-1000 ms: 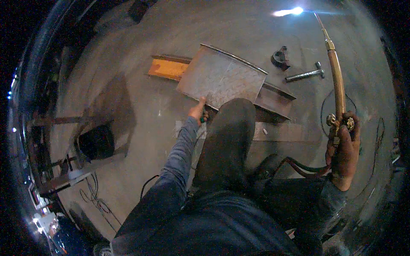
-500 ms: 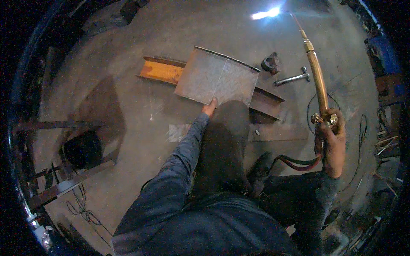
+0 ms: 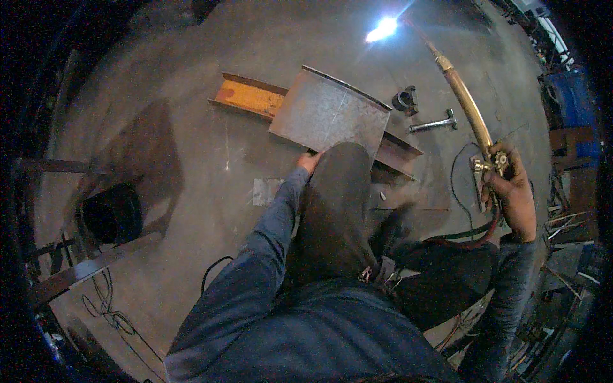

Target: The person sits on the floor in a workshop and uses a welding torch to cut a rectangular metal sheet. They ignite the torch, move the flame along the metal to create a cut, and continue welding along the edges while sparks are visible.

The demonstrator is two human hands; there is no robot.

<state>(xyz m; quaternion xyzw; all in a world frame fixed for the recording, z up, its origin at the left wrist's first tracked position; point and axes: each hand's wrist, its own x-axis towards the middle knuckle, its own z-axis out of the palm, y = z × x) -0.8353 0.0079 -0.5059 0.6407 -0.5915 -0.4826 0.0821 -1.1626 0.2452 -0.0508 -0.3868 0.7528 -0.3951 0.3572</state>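
Note:
In my right hand (image 3: 514, 191) is a brass cutting torch (image 3: 469, 105), gripped near its valve knobs. A bright flame (image 3: 383, 30) burns at its far tip, beyond the steel. A red and a green hose trail back from the handle. My left hand (image 3: 308, 163) is closed at the near edge of a wide steel beam section (image 3: 325, 112), its fingers partly hidden. A pale line crosses the section's flat top face. It rests across a narrower beam (image 3: 250, 99), orange at the left end and dark brown at the right. My knee hides part of the near edge.
A hammer (image 3: 434, 124) and a dark ring-shaped metal piece (image 3: 404, 100) lie right of the steel. Nearer are a flat plate (image 3: 421, 200) and a small white stick (image 3: 383, 196). A dark bucket (image 3: 112, 214) sits by a steel frame at left. Cables lie on the floor.
My right hand has moved right and slightly away with the torch, tilting it further left. The flame sits a little lower and left. My left thumb no longer lies on the section's top face.

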